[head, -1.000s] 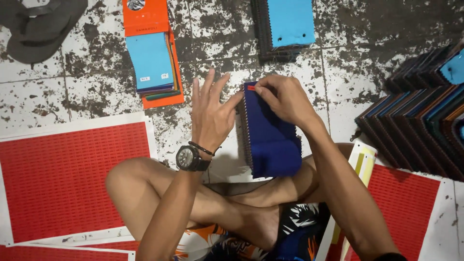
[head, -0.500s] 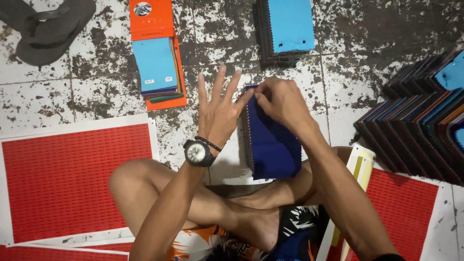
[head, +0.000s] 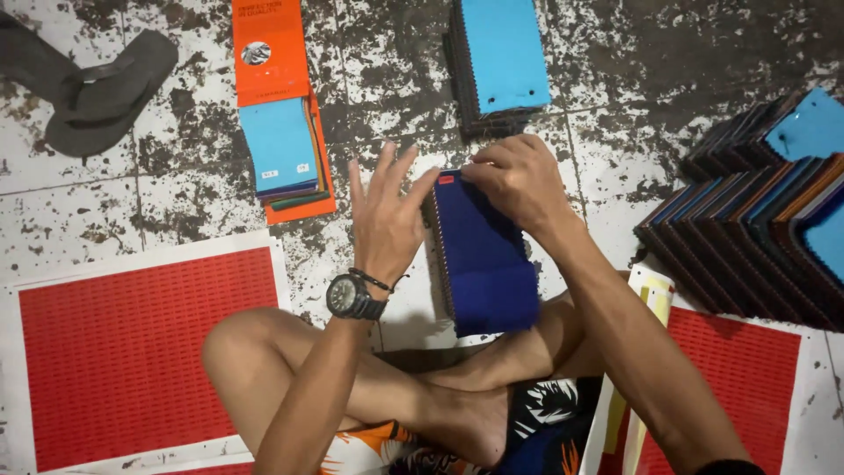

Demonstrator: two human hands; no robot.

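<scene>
Left hand (head: 384, 220): bare; dark round-faced wristwatch (head: 354, 297) on black strap, thin dark cord bracelet (head: 376, 280) just above it. Right hand (head: 519, 180): bare, no rings visible. Forearms unsleeved. Legs bare; shorts (head: 536, 422) dark with white and orange leaf print.

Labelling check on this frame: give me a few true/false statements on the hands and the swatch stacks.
1. The right hand pinches the top edge of the dark blue fabric swatch stack. True.
2. The left hand is clenched in a fist. False: its fingers are spread beside the stack.
3. A black wristwatch sits on the left wrist. True.
4. The grey flip-flop sandal lies on the red perforated sheet. False: it lies on the bare tiled floor.
</scene>
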